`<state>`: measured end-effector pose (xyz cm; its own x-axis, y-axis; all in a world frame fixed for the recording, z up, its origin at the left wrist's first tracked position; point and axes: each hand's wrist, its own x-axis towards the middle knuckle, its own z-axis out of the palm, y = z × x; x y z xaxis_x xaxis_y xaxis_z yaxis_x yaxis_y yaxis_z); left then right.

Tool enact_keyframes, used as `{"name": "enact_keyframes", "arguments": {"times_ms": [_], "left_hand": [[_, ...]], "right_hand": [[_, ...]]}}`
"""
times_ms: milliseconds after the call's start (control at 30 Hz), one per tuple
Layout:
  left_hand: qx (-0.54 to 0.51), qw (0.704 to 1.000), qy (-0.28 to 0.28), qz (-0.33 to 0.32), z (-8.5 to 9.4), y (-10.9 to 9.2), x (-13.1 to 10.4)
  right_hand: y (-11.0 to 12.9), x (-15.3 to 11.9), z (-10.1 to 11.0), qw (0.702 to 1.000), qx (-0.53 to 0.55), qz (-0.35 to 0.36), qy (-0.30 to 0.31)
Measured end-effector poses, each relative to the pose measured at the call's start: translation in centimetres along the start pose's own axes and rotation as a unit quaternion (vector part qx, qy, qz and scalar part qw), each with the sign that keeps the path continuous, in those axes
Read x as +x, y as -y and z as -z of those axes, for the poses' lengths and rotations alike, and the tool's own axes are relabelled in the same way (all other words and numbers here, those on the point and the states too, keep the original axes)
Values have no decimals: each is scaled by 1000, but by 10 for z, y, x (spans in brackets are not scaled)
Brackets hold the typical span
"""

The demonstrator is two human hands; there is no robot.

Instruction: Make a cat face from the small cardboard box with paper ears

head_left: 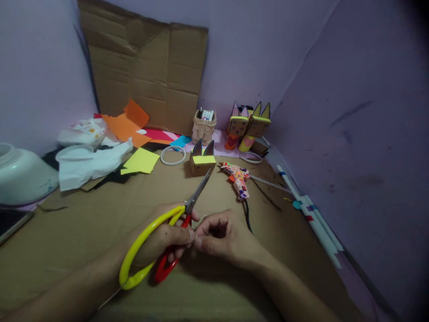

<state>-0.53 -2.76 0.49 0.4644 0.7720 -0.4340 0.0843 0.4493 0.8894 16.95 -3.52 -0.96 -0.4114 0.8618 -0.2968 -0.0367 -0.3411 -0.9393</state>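
My left hand [167,235] is closed around scissors [190,208] with one yellow and one red handle. The blades point up and away, held together. Its thumb and finger meet the pinched fingertips of my right hand [221,235], at something tiny and pale that I cannot make out. Beyond the blade tips, a small cardboard box [203,166] with a yellow top and two dark pointed ears stands on the cardboard sheet [110,241]. To its right lies a glue gun [238,178] with a colourful patterned cover, its dark cord running towards me.
Yellow paper [141,161], orange paper [129,123] and crumpled white paper [97,163] lie at the back left. A white bowl [25,179] and a phone [13,223] are far left. A marker holder [204,127] and eared cardboard figures [256,127] stand behind; white tubes [315,219] lie right.
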Motion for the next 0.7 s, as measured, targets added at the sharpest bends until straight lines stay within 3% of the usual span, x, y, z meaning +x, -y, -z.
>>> {"name": "enact_keyframes", "arguments": {"times_ms": [700], "left_hand": [[-1, 999, -25, -27, -4, 4, 1]], "right_hand": [[-1, 0, 3, 1000, 30, 6, 3]]}}
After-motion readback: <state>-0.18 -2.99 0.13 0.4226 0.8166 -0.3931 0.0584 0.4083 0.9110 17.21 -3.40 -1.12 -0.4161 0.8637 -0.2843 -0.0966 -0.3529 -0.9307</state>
